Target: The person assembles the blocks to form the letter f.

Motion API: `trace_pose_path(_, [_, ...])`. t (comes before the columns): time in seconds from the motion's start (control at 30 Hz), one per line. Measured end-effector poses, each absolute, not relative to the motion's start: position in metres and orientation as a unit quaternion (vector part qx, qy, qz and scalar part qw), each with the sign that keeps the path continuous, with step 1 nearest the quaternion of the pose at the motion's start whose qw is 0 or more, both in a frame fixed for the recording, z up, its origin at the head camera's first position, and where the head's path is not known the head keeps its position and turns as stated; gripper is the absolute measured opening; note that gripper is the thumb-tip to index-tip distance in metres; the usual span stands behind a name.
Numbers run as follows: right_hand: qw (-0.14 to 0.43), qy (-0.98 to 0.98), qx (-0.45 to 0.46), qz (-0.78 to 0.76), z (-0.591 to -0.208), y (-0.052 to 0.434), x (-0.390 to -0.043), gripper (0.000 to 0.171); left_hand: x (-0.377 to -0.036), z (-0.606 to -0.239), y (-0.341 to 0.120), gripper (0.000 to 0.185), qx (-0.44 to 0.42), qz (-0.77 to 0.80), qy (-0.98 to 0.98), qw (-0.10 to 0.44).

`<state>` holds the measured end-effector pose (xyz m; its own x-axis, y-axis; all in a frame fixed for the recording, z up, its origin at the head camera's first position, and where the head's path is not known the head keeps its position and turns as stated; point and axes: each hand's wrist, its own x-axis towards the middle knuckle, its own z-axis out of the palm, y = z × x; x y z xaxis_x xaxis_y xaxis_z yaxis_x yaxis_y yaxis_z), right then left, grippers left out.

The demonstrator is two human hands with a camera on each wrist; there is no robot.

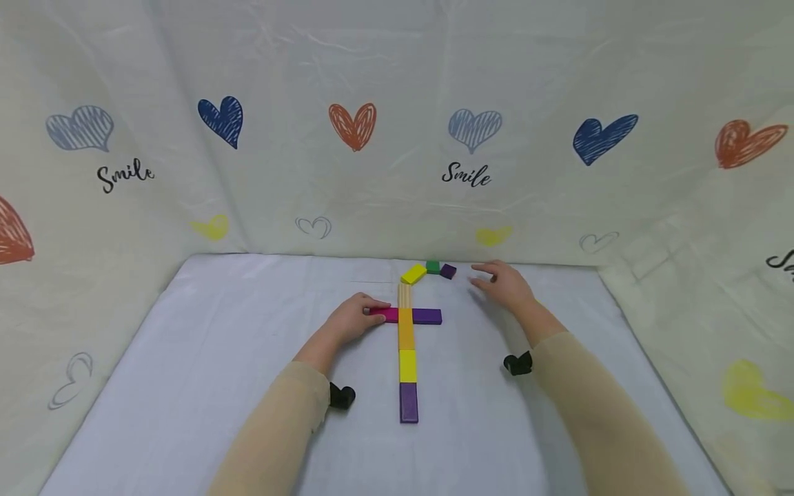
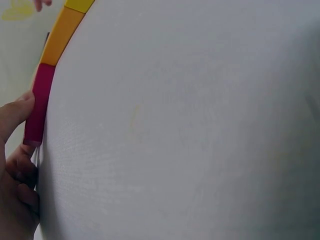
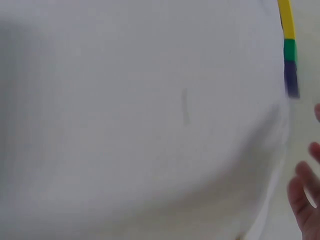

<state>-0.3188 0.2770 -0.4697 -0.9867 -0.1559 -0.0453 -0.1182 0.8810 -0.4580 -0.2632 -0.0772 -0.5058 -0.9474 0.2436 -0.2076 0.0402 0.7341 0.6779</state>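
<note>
My left hand (image 1: pixel 352 319) pinches a magenta block (image 2: pixel 41 102) at its outer end, the thumb along one long side. This block's inner end meets an orange block (image 1: pixel 406 329) in an upright line of blocks. Opposite it, a purple block (image 1: pixel 427 316) forms the other arm of a cross. Below the orange one lie a yellow block (image 1: pixel 407 366) and another purple block (image 1: pixel 409 403). My right hand (image 1: pixel 505 286) holds nothing, its fingers loosely bent and apart, just right of a small dark purple block (image 1: pixel 448 271).
Pale wooden sticks or a striped block (image 1: pixel 404 296) top the line. A tilted yellow block (image 1: pixel 413 274) and a small green block (image 1: pixel 433 266) curve off to the right. A white cloth (image 1: pixel 236 386) covers the table, with a heart-printed sheet (image 1: pixel 397 207) hanging behind it.
</note>
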Motion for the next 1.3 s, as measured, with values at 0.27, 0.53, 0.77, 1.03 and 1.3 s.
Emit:
trace_pose_path(0.27, [0.037,0.973,-0.063,-0.221,-0.465,0.332,-0.291,0.050,-0.264,-0.506,-0.077,0.034,0.082,0.354,0.921,0.143])
trace_pose_path(0.53, [0.046,0.974,-0.050,-0.214,-0.461,0.374,-0.268,0.052,-0.263,-0.505,-0.080,0.034,0.082,0.353,0.921,0.143])
trace_pose_path(0.77, [0.098,0.968,-0.027,-0.228,-0.465,0.387,-0.261,0.050,-0.263,-0.506,-0.077,0.034,0.082,0.355,0.920,0.144])
trace_pose_path(1.03, [0.126,0.964,-0.024,-0.232,-0.477,0.383,-0.266,0.047,-0.262,-0.505,-0.076,0.034,0.083,0.351,0.921,0.143])
trace_pose_path(1.3, [0.107,0.972,-0.017,-0.210,-0.481,0.381,-0.268,0.042,-0.263,-0.506,-0.076,0.034,0.078,0.353,0.921,0.145])
